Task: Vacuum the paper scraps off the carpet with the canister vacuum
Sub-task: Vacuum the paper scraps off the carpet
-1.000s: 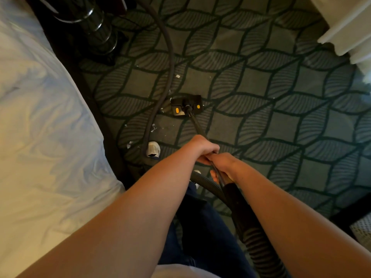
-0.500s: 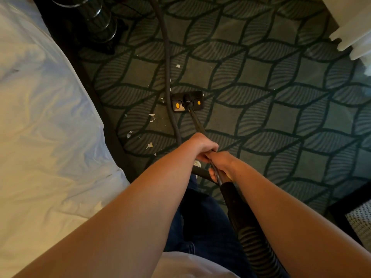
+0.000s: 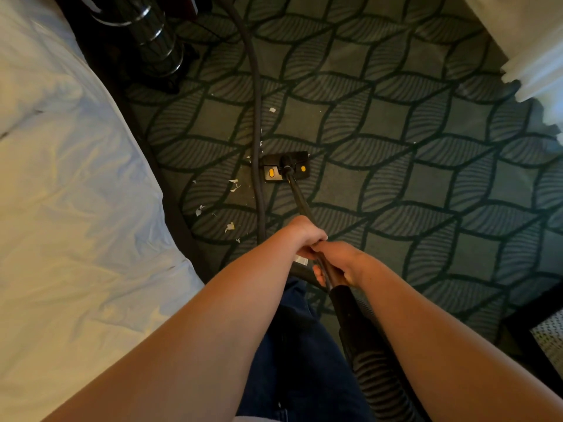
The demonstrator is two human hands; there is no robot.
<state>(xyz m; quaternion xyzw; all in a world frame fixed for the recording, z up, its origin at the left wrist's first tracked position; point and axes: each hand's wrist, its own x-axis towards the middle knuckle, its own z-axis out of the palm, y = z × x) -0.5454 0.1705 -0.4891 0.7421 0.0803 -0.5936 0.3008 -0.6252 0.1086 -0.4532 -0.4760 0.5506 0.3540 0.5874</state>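
I'm in the sweeping step. My left grip [image 3: 307, 239] and right grip [image 3: 341, 263] are both wrapped round the slim black vacuum wand [image 3: 300, 199], left ahead of right and touching. The black floor head with orange buttons [image 3: 285, 167] sits flat on the dark green leaf-patterned carpet [image 3: 426, 184], just right of the dark grey hose [image 3: 258, 117]. Most white paper scraps [image 3: 230, 226] lie left of that hose, toward the white-sheeted bed [image 3: 61, 178]. Next, I judge, the head must cross or skirt the hose to reach them.
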